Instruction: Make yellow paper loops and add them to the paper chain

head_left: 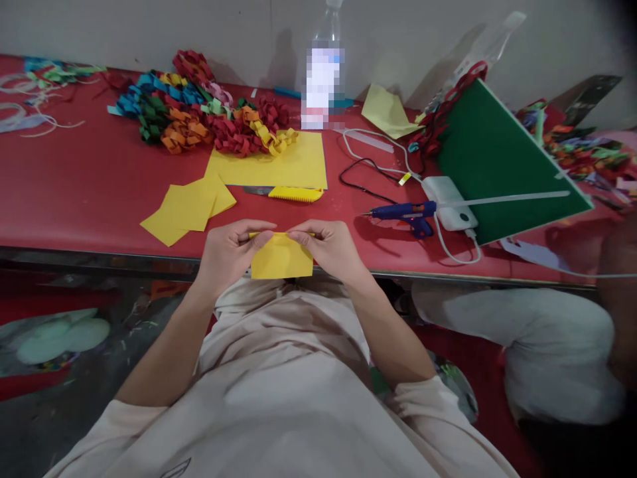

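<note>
Between my two hands, at the front edge of the red table, is a small piece of yellow paper (281,260). Its upper edge looks folded or rolled over. My left hand (231,249) pinches that edge near its left end, thumb in front. On the other end, my right hand (329,244) grips it the same way. Just beyond lies a yellow utility knife (296,194) with its blade pointing left. Several loose yellow paper squares (192,207) overlap to the left, and a larger yellow sheet (279,162) lies behind the knife.
A blue glue gun (403,211) with a long glue stick rests by a white power strip (448,199). A green board (507,159) leans at the right. Colourful paper chains (209,119) are heaped behind. A clear bottle (329,26) stands at the wall; a person's leg (537,338) is at right.
</note>
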Demonstrator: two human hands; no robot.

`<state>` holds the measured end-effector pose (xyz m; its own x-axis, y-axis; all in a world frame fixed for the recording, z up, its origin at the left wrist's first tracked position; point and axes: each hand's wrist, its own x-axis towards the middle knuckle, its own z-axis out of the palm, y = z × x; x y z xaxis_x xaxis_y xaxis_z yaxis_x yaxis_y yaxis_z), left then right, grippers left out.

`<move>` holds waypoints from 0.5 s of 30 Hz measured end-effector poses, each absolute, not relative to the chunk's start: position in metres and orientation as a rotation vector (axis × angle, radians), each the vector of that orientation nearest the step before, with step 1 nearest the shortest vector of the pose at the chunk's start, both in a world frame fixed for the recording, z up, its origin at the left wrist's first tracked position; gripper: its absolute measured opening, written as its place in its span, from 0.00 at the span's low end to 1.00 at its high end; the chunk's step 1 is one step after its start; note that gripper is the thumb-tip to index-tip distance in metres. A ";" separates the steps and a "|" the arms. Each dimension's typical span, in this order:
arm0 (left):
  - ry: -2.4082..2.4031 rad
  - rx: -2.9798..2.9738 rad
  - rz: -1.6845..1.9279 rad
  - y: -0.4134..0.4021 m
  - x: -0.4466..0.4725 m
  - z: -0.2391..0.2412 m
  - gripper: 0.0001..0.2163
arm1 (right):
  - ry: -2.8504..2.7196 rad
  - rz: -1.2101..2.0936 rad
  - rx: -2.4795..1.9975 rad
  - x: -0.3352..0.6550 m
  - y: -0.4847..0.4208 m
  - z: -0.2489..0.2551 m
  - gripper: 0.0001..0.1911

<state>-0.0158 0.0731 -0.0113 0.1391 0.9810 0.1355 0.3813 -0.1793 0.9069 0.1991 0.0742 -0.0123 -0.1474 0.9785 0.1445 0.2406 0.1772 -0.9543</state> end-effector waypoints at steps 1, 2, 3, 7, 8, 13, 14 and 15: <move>1.293 1.756 0.995 0.074 -0.021 -0.013 0.21 | -1.522 1.075 -1.213 0.200 0.075 -0.013 0.12; 1.224 1.847 0.966 0.074 -0.026 -0.015 0.26 | -1.460 1.113 -1.221 0.201 0.076 -0.014 0.12; 1.109 1.944 0.939 0.075 -0.031 -0.017 0.32 | -1.389 1.156 -1.222 0.202 0.077 -0.014 0.13; 0.794 2.254 0.986 0.077 -0.044 -0.020 0.39 | -1.199 1.321 -1.189 0.206 0.080 -0.014 0.17; 0.785 2.290 1.033 0.077 -0.043 -0.020 0.34 | -1.199 1.338 -1.182 0.206 0.080 -0.013 0.18; 0.781 2.203 1.226 0.072 -0.022 -0.018 0.12 | -1.306 1.193 -1.186 0.203 0.079 -0.012 0.15; 0.816 2.145 1.276 0.070 -0.017 -0.018 0.12 | -1.328 1.170 -1.186 0.203 0.078 -0.012 0.14; 0.870 2.063 1.320 0.068 -0.011 -0.018 0.11 | -1.342 1.159 -1.185 0.203 0.077 -0.012 0.14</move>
<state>-0.0111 0.0680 -0.0184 0.3135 0.7552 0.5756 0.2308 -0.6486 0.7253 0.2028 0.0773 -0.0116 -0.0591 0.9958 0.0695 0.0762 0.0740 -0.9943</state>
